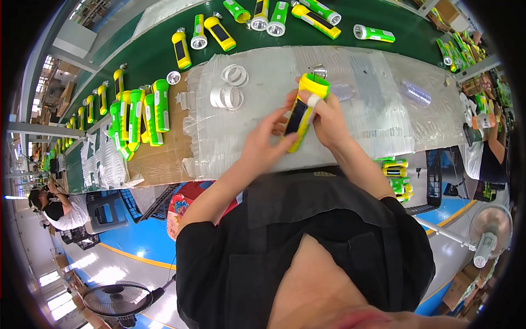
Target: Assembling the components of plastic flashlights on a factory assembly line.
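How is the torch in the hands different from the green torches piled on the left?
The held torch is mostly yellow with a green rim; the piled torches are mostly green. The held torch is lifted above the plastic sheet by the left hand and right hand; the piled torches lie untouched on cardboard. Both have the same long shape with a dark panel.

Red snack bag (181, 207): glossy, with a colourful print, lying below the near edge of the counter (164, 159), left of the person's body. Brown cardboard boxes (459, 289): stacked on the floor at the lower right, beside a white fan.
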Motion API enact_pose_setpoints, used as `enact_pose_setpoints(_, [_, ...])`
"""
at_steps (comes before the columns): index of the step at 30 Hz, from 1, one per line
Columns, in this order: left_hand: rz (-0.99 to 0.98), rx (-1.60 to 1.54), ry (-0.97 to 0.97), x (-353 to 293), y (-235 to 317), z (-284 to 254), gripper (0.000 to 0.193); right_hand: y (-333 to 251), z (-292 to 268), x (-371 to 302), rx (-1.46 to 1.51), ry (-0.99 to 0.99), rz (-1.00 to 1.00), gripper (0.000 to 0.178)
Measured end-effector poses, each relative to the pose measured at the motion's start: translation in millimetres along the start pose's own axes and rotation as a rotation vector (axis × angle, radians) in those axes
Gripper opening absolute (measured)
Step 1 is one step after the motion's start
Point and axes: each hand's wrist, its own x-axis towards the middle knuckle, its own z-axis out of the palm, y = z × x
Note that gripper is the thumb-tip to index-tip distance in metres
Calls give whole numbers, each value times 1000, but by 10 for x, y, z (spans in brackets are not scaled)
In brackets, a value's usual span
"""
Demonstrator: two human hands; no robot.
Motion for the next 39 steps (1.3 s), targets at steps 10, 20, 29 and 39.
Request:
enact_pose_setpoints(10, [-220, -967, -311, 709, 281, -117, 58, -53, 164, -372, -51, -393, 101, 60])
enact_pose_setpoints(20, [176, -356, 26, 377, 359, -42, 27, -30, 102, -435, 48, -273, 98, 46])
enact_pose_setpoints(29, [503, -134, -76, 512, 271, 153, 44, 68, -43, -457, 150, -124, 80, 39])
enact_pose_setpoints(39, [292, 408, -52, 894, -481, 448, 54, -51, -443, -488, 126, 80, -7, 48])
